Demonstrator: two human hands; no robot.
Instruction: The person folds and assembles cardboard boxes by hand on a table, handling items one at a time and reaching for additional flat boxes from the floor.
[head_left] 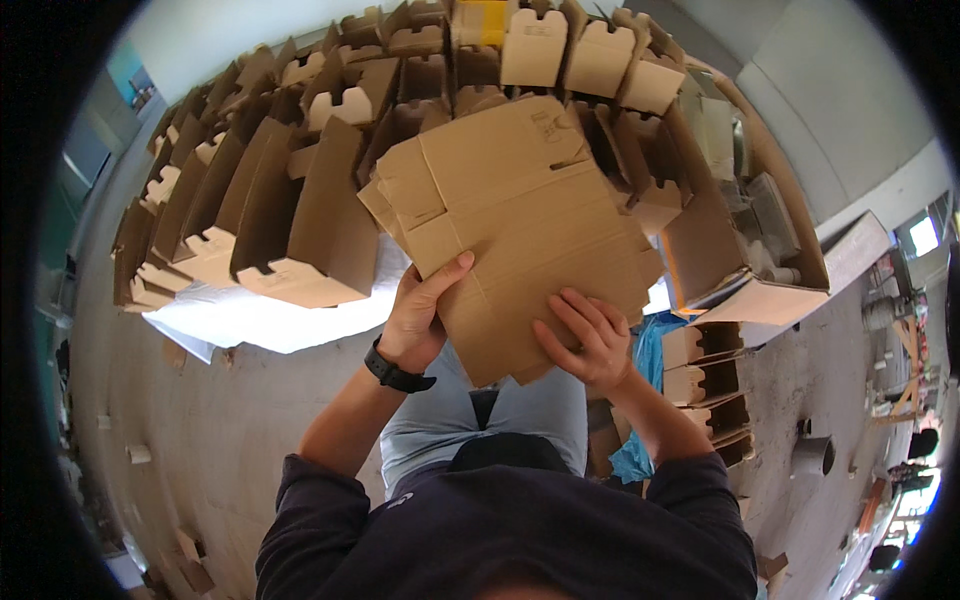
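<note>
Nearest, above the wearer's jeans (pixel 415 440), the two bare hands share one load: a stack of flattened cardboard (pixel 520 225) held tilted in front of the lap, probably so its faces and slots stay in easy view. The left hand (pixel 418 315), with one black wristwatch (pixel 393 370), is closed on the left edge, thumb on top and the other fingers hidden beneath, seemingly to carry the weight. The right hand (pixel 598 345) lies on the lower right of the top sheet, fingers loosely spread and slightly bent, gripping nothing, perhaps to steady it. The offset edges show at least two sheets; the exact number cannot be told. Just beyond the right forearm hangs one blue plastic sheet (pixel 632 457), and beside it at least three open cartons (pixel 685 385) are packed together. Past the stack, more than twenty open boxes (pixel 335 215) stand upright in close rows, some on a white covering (pixel 290 318), likely nested tightly to save room; overlap prevents an exact count. One larger carton (pixel 768 300) at right holds pale pieces, apparently gathered there to keep them together.
</note>
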